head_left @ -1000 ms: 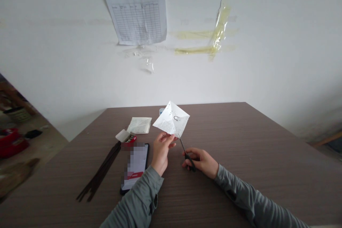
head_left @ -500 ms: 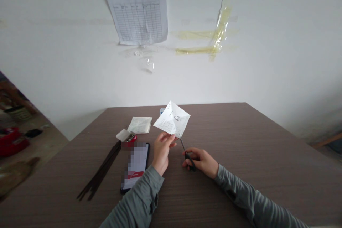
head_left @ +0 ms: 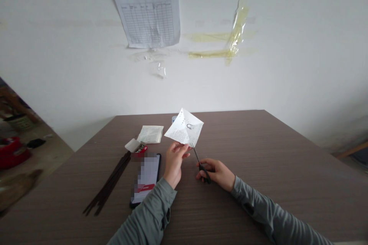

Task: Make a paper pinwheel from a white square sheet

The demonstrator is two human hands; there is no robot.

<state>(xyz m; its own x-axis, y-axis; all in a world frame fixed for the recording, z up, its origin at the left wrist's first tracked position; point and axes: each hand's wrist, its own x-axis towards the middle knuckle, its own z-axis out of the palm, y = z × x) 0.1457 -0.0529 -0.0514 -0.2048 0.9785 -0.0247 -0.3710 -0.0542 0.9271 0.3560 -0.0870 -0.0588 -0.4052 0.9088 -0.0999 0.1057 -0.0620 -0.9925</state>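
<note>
printed paper [head_left: 185, 128], creased crosswise, is held up over the worktop [head_left: 258, 153], beyond both hands. nearest on the left lie dark sticks [head_left: 109, 183] and a phone [head_left: 147, 176]. the right hand's [head_left: 220, 172] grip is closed round the scissors [head_left: 202, 168]; the left hand's [head_left: 173, 164] is clamped on the paper's lower corner. the blade tips appear to meet that edge just beside the left fingertips, so a slip could nick a finger; a loose pinch could let the paper bend and the blades stray. farther off sits a small container [head_left: 174, 118], partly hidden.

White paper [head_left: 184, 127], black-handled scissors [head_left: 201, 168]
</note>
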